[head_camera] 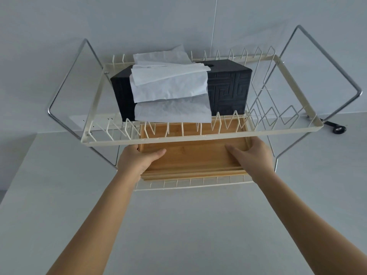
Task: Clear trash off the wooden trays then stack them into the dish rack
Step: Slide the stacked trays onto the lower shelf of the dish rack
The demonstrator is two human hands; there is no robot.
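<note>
A wooden tray [193,155] lies flat on the lower shelf of the cream wire dish rack [200,139], partly under the upper tier. It seems to rest on at least one other tray, whose edges show beneath its front. My left hand [137,158] grips the tray's left front corner, thumb on top. My right hand [250,153] grips its right side, thumb resting inside the tray. No trash is visible on the tray.
A black tissue box [228,88] with white tissues [168,86] draped over it sits on the rack's upper tier. Chrome side frames [65,80] flank the rack. The rack stands on a white counter [178,225] against a white wall. A small black object [337,129] lies at far right.
</note>
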